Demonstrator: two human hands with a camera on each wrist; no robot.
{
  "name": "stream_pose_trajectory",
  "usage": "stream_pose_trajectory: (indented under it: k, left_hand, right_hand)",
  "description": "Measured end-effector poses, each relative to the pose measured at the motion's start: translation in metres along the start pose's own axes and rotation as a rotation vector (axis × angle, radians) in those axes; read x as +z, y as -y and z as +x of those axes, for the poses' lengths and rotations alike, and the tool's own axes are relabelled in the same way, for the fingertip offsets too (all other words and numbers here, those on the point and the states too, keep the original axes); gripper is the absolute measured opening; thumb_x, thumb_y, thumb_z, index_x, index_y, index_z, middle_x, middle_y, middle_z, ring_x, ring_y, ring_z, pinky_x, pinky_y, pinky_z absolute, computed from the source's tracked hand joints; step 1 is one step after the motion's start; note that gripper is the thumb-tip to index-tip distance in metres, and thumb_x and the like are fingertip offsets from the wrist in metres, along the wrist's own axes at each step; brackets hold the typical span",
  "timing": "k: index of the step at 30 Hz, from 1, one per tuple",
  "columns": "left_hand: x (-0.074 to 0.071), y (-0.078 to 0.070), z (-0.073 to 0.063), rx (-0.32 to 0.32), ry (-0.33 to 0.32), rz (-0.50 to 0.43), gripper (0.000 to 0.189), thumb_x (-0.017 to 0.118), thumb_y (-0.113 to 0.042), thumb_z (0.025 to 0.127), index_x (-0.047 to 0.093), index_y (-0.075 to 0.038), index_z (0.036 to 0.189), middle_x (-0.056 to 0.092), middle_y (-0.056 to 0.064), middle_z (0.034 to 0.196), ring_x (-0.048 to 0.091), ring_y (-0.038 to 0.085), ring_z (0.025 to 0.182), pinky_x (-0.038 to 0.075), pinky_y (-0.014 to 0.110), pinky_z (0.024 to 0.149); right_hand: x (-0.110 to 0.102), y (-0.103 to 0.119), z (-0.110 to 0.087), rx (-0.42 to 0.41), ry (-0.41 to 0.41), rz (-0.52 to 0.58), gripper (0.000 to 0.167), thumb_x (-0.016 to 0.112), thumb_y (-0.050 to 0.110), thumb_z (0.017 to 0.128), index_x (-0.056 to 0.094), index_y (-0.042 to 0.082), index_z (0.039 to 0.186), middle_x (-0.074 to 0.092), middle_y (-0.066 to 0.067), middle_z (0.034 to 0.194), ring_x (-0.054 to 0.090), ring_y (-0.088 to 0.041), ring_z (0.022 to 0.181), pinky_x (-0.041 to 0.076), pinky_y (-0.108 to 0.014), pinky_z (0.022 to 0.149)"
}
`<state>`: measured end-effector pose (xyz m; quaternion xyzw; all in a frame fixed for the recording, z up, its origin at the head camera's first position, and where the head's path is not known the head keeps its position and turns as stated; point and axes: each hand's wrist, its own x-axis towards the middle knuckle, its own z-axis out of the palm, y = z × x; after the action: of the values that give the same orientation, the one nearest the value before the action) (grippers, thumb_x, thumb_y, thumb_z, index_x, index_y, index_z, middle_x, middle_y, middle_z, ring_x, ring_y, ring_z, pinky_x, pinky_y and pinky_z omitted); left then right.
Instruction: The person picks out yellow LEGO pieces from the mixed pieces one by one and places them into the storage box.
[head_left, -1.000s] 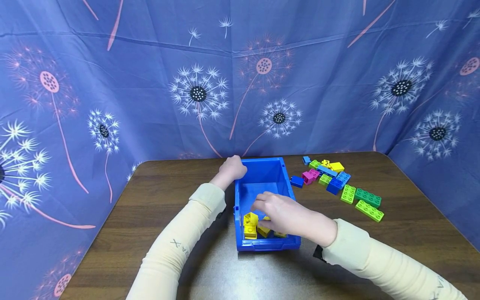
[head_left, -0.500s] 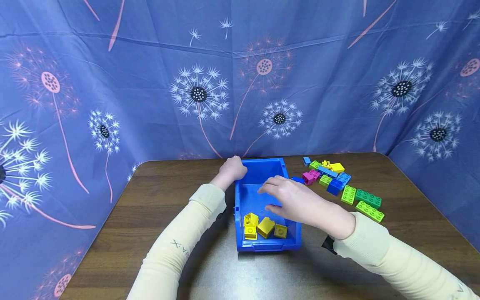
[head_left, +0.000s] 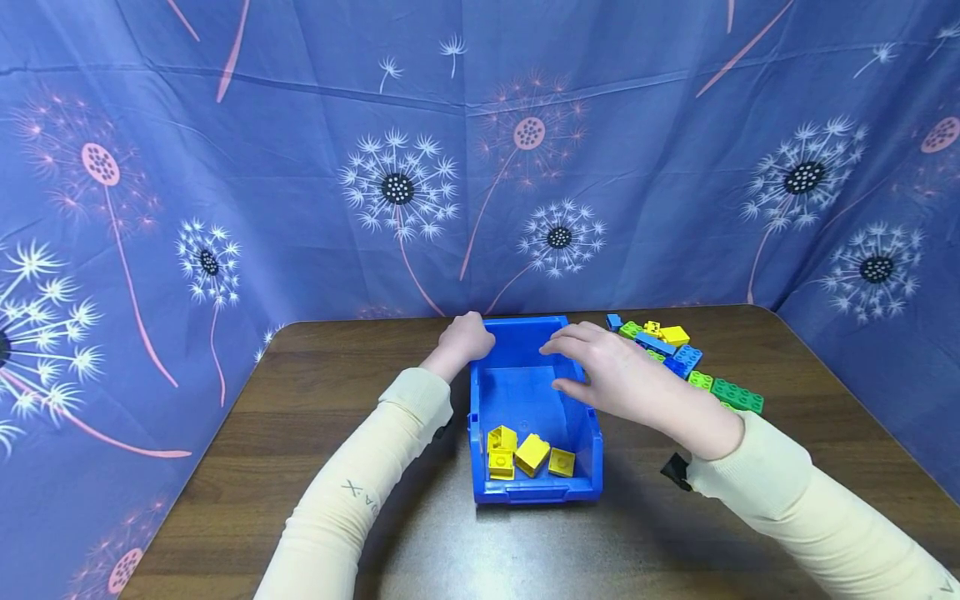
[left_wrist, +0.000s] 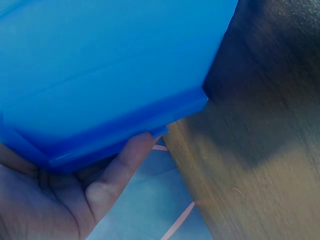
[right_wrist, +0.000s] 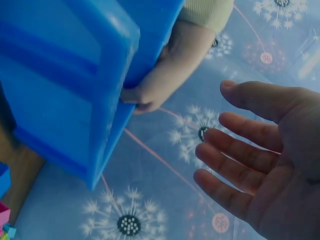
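A blue plastic bin (head_left: 536, 493) stands on the table, with several yellow toy bricks (head_left: 532, 455) lying at its near end. My left hand (head_left: 465, 337) grips the bin's rim at the far left corner; in the left wrist view its thumb (left_wrist: 131, 156) lies along the rim. My right hand (head_left: 611, 371) hovers over the bin's right wall, holding nothing. The right wrist view shows its fingers (right_wrist: 240, 145) loosely spread and bare. Part of the bin's right wall is hidden behind this hand.
To the right of the bin lie loose toy bricks, among them a dark green brick (head_left: 738, 395), a light blue brick (head_left: 687, 358) and a yellow brick (head_left: 675, 335). My right hand and forearm cover some of them. A patterned blue cloth (head_left: 300, 167) hangs behind the table (head_left: 337, 350).
My right hand has risen from the yellow bricks and moved right, away from the bin's near end, leaving them inside. My left hand has stayed on the rim.
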<state>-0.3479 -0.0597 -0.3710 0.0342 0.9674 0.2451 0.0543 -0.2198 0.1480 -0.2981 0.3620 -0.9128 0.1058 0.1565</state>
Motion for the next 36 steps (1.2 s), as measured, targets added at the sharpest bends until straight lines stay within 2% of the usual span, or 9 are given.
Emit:
stream_pose_trajectory:
  k: [11, 20, 25, 36]
  left_hand:
    - [-0.001, 0.000, -0.001, 0.002, -0.005, -0.003, 0.019, 0.050, -0.021, 0.092, 0.057, -0.004, 0.096, 0.042, 0.005, 0.066, 0.052, 0.018, 0.055, 0.038, 0.026, 0.044]
    - [0.000, 0.001, 0.002, -0.004, 0.011, -0.009, 0.016, 0.050, -0.020, 0.091, 0.056, -0.005, 0.091, 0.041, 0.004, 0.064, 0.048, 0.017, 0.052, 0.036, 0.026, 0.044]
    - [0.001, 0.001, 0.002, -0.003, 0.014, -0.015, 0.016, 0.050, -0.020, 0.091, 0.057, -0.005, 0.091, 0.041, 0.004, 0.064, 0.047, 0.017, 0.051, 0.036, 0.026, 0.043]
    - [0.001, 0.002, 0.003, 0.002, 0.014, -0.020, 0.016, 0.050, -0.019, 0.091, 0.057, -0.005, 0.094, 0.043, 0.005, 0.065, 0.048, 0.017, 0.051, 0.036, 0.026, 0.043]
  right_hand:
    - [-0.003, -0.028, -0.001, 0.059, -0.088, 0.023, 0.041, 0.078, 0.021, 0.077, 0.065, 0.006, 0.113, 0.063, -0.011, 0.114, 0.062, -0.027, 0.102, 0.055, -0.041, 0.078]
    - [-0.005, -0.051, -0.004, 0.126, -0.092, 0.051, 0.042, 0.075, 0.018, 0.080, 0.062, 0.004, 0.118, 0.061, -0.015, 0.117, 0.060, -0.032, 0.104, 0.054, -0.044, 0.077]
    - [-0.009, -0.062, -0.004, 0.168, -0.090, 0.050, 0.045, 0.074, 0.018, 0.081, 0.060, 0.004, 0.121, 0.059, -0.018, 0.120, 0.057, -0.036, 0.110, 0.049, -0.052, 0.087]
    - [-0.009, -0.089, -0.008, 0.320, -0.058, 0.069, 0.046, 0.073, 0.018, 0.082, 0.059, 0.006, 0.125, 0.056, -0.018, 0.126, 0.052, -0.038, 0.117, 0.044, -0.055, 0.093]
